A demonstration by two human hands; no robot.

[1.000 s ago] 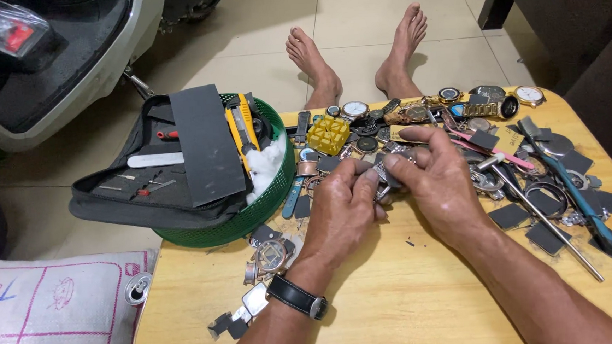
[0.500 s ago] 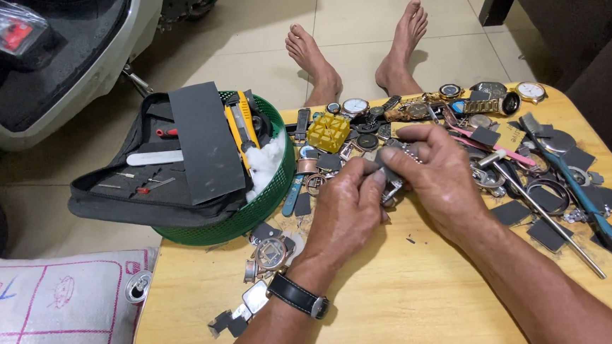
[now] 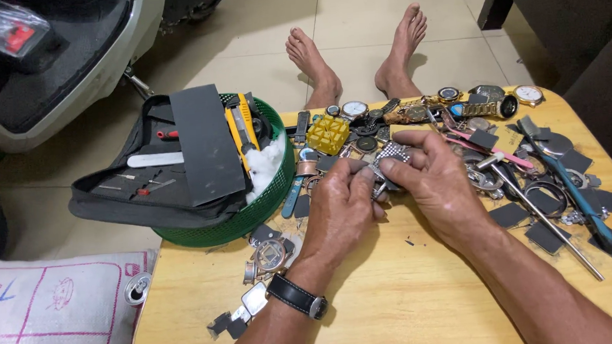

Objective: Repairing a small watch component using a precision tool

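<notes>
One head-worn camera looks steeply down, close over the wooden table (image 3: 399, 308), seemingly tilted slightly.

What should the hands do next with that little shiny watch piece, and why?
Probably keep it pinched and turn it a little. Both the left hand and right hand grip the small metal watch piece just above the wooden table, with loose parts crowded close behind.

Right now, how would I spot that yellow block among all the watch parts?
Start at the green basket on the wooden table's left edge. Just right of its rim, beyond the left hand, lies the yellow block: square, studded with pegs, the only bright yellow piece among metal watches.
</notes>
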